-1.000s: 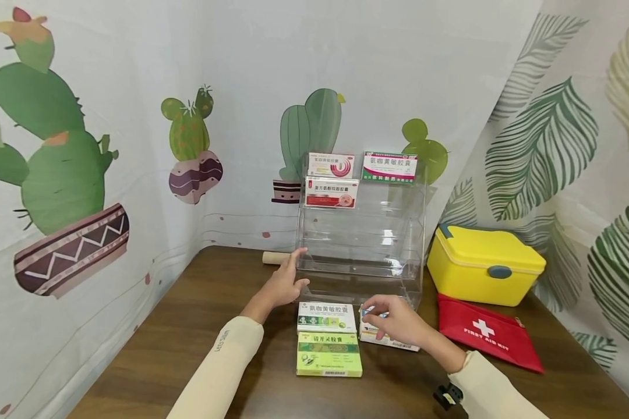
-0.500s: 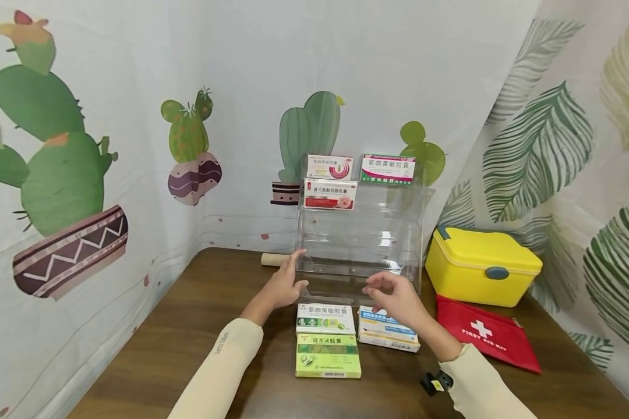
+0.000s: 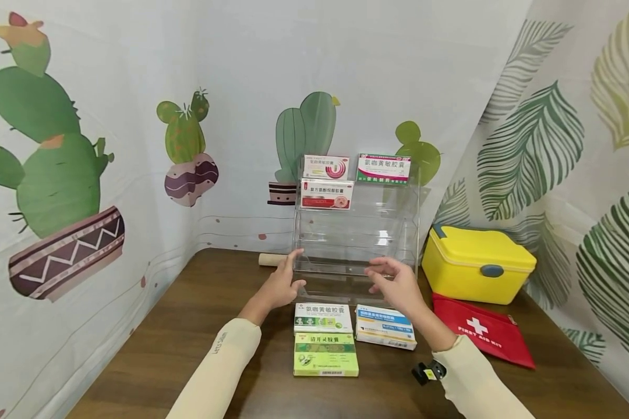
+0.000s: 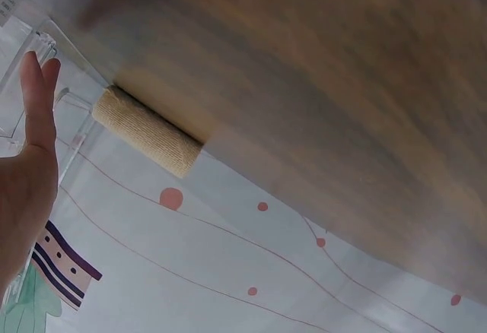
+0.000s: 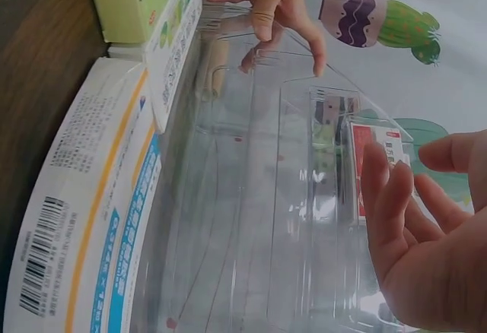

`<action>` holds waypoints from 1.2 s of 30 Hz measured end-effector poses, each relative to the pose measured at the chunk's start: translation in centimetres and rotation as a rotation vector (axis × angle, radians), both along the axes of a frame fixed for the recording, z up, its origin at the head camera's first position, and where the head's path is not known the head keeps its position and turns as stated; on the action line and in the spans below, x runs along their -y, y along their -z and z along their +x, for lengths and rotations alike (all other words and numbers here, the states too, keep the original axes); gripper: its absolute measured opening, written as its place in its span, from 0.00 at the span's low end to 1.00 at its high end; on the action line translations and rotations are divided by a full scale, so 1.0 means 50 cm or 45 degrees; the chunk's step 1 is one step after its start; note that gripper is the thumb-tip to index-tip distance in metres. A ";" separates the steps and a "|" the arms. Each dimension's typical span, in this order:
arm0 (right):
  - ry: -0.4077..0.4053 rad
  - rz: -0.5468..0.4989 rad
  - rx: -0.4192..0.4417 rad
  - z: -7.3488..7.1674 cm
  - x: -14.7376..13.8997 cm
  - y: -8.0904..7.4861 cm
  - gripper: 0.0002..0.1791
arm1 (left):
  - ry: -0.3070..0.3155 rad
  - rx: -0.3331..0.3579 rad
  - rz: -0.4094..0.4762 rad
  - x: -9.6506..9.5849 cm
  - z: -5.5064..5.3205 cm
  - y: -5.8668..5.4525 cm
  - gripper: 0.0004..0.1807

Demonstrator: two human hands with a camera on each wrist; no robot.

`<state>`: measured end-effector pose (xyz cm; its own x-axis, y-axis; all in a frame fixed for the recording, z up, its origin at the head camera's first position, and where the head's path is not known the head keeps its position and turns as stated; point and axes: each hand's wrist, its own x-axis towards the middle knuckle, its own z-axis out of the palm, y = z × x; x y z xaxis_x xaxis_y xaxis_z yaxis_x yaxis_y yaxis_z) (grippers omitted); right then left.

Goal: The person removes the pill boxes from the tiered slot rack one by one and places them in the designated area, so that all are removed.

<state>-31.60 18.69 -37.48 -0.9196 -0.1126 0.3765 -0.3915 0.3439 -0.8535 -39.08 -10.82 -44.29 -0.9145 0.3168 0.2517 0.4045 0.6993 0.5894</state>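
My left hand (image 3: 278, 286) rests at the left side of a clear acrylic tiered rack (image 3: 348, 235), fingers extended along its edge. Before the rack's lower right shelves, my right hand (image 3: 400, 288) hovers with loosely bent fingers and nothing between them, as the right wrist view also shows. Under it a blue-and-white medicine box (image 3: 385, 334) lies on the table. Left of that box lie a white-and-green medicine box (image 3: 322, 317) and a yellow-green one (image 3: 326, 356). The rack's top tier bears a white-and-pink box (image 3: 325, 167) and a pink-and-green box (image 3: 384, 169); a red-and-white box (image 3: 326, 195) sits one tier lower.
A yellow lidded case (image 3: 479, 265) stands right of the rack, with a red first aid pouch (image 3: 482, 331) flat before it. A beige roll (image 4: 148, 131) lies behind the rack's left side, by the printed curtain (image 3: 241, 145). All stand on a brown wooden table (image 3: 188, 349).
My right hand has risen from over the blue-and-white box toward the rack, leaving that box in full view. My left hand stays at the rack's side. The head view has shifted slightly.
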 end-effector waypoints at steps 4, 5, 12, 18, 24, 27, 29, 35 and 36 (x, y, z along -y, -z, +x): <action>0.021 -0.034 -0.026 -0.006 -0.002 -0.004 0.19 | -0.003 -0.001 -0.003 0.000 0.001 0.000 0.42; 0.028 -0.052 -0.029 -0.008 -0.002 -0.005 0.20 | -0.002 -0.007 -0.001 0.000 0.000 0.000 0.42; 0.104 -0.140 -0.078 -0.029 -0.001 -0.018 0.24 | 0.009 -0.026 -0.007 -0.002 -0.001 0.000 0.42; 0.187 -0.237 -0.085 -0.045 0.005 -0.021 0.22 | 0.009 -0.015 0.001 -0.002 0.002 -0.001 0.42; 0.225 -0.255 -0.154 -0.053 0.019 -0.026 0.20 | 0.011 -0.014 0.000 0.002 0.004 0.003 0.44; 0.260 -0.229 -0.201 -0.056 0.025 -0.032 0.18 | 0.012 -0.017 0.007 0.002 0.002 0.003 0.44; 0.271 -0.225 -0.215 -0.059 0.029 -0.037 0.18 | 0.010 -0.010 0.015 0.002 0.001 0.002 0.44; 0.277 -0.251 -0.221 -0.075 0.040 -0.055 0.19 | 0.011 -0.002 0.012 0.001 -0.001 0.000 0.43; 0.278 -0.251 -0.223 -0.078 0.042 -0.059 0.19 | 0.010 -0.008 0.012 0.001 -0.001 0.000 0.43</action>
